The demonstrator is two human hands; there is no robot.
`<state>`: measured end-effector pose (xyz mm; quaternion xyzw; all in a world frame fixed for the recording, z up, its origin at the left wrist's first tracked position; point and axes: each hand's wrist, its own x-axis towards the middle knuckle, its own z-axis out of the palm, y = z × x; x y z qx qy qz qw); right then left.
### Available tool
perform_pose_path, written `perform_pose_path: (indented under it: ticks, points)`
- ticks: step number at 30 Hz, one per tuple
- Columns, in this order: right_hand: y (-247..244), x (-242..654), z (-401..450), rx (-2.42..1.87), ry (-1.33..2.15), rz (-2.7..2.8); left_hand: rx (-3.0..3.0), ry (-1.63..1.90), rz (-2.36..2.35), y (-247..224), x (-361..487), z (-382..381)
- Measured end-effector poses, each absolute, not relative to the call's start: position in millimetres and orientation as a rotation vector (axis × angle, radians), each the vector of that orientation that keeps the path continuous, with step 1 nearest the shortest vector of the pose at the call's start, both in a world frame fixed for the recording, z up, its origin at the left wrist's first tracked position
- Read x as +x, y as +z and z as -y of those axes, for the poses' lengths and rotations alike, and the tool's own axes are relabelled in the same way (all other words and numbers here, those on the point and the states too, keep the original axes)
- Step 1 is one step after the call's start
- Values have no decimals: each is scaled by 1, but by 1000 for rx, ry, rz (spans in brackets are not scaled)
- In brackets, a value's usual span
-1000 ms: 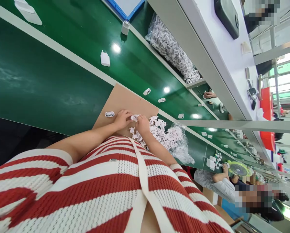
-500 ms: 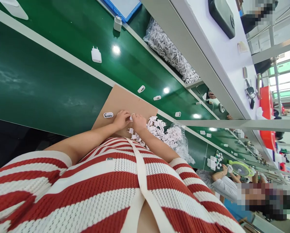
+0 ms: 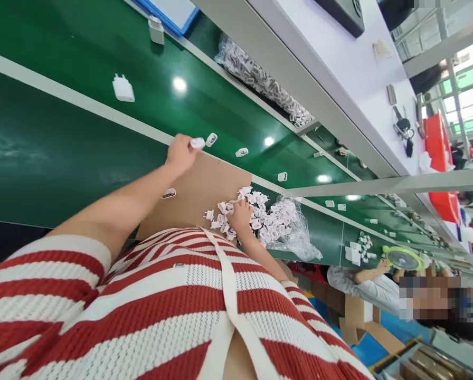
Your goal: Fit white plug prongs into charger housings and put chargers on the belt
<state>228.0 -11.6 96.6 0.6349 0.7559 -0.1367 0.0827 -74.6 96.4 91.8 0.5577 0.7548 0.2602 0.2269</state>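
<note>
Casing in hand: a white casing (image 3: 197,143), slightly blurred, seen against the rail (image 3: 82,101) along the far edge of the bench (image 3: 82,153), by the far left corner of the cardboard sheet (image 3: 205,179)
Left hand: the left hand (image 3: 180,154) is narrow, its fingertips pinching that casing
Right hand: the right hand (image 3: 241,216) has its fingers bent onto the plug pile (image 3: 260,200); whether they grip a piece I cannot tell
Pile: white two-pin pieces, heaped over the sheet's right edge and reaching the clear bag (image 3: 305,245) near the bench's near edge
On the cardboard: a white shell (image 3: 169,193) near the sheet's left edge, just beside the left forearm
Green belt: beyond the rail, the green belt (image 3: 205,105) carries a hollow piece (image 3: 211,139) close to the held casing, others farther right, and a two-pin charger (image 3: 123,87) to the left
Belt's far edge: a white adapter (image 3: 156,30) beside a blue-rimmed tray (image 3: 191,22)
Writing: a small tag (image 3: 180,265) on the striped top, too small to read
</note>
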Motion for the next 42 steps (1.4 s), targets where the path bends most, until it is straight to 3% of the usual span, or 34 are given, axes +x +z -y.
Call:
perform_pose_path:
  ticks: [6, 13, 17, 24, 32, 37, 42]
  points:
    - [86, 225, 3, 1981, -509, -2250, 1271, 642, -2213, 79, -131, -177]
    - [78, 240, 9, 2184, -1182, -2437, 1357, 817, -2443, 86, -106, -155]
    - [79, 238, 6, 2269, -1174, -2306, 1649, 633, -2187, 88, -68, -146]
    - [87, 231, -3, 2437, -1187, -2260, 1381, 463, -2176, 96, -65, -161]
    - [109, 213, 4, 2481, -2141, -2021, 1744, 569, -1809, 110, -22, -55]
    - [117, 206, 8, 2343, -2308, -1993, 1739, 674, -1658, 81, 6, 22]
    - [112, 201, 7, 2243, -2267, -1912, 1706, 679, -1701, 54, 2, 38]
